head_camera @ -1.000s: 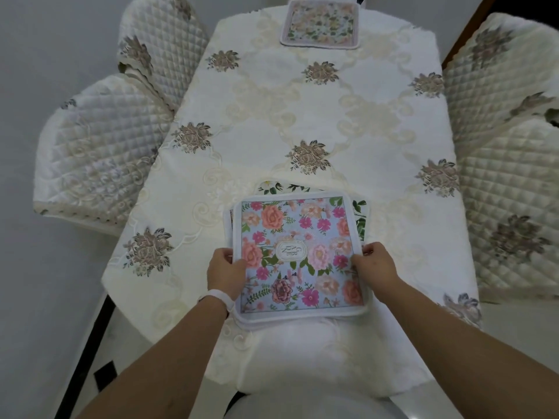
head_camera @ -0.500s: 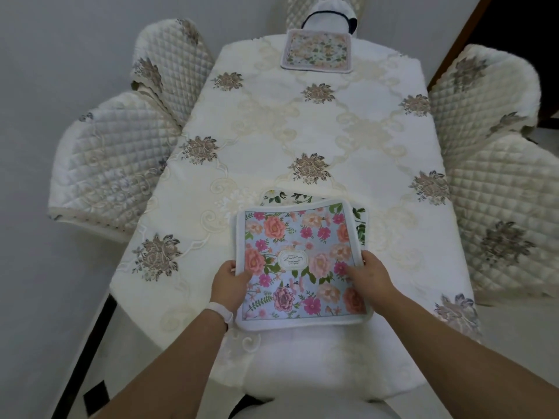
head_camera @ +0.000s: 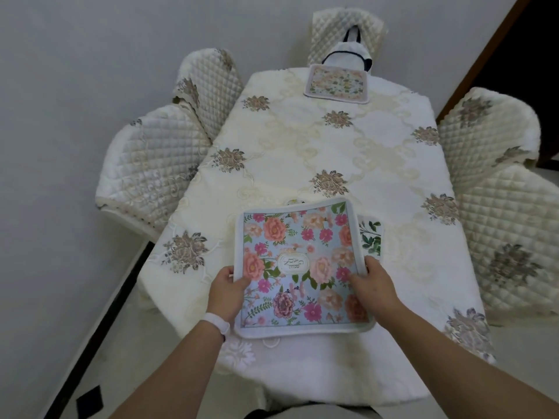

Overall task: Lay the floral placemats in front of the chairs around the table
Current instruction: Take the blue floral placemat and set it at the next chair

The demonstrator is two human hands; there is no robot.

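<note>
A blue floral placemat [head_camera: 298,261] with a white border is held over the near end of the table [head_camera: 332,152]. My left hand [head_camera: 227,290] grips its left edge and my right hand [head_camera: 373,285] grips its right edge; its far edge curls upward. Under it, another placemat [head_camera: 370,237] with green leaves on white peeks out on the right. A third floral placemat [head_camera: 337,83] lies flat at the far end, in front of the far chair [head_camera: 348,28].
Two quilted cream chairs stand on the left [head_camera: 151,164] and two on the right [head_camera: 496,207]. A white bag with dark handles [head_camera: 348,55] sits on the far chair. A grey wall runs close along the left side.
The blue placemat has been raised off the stack, and its far edge now curls up. My view has pulled back, so the far chair and bag show.
</note>
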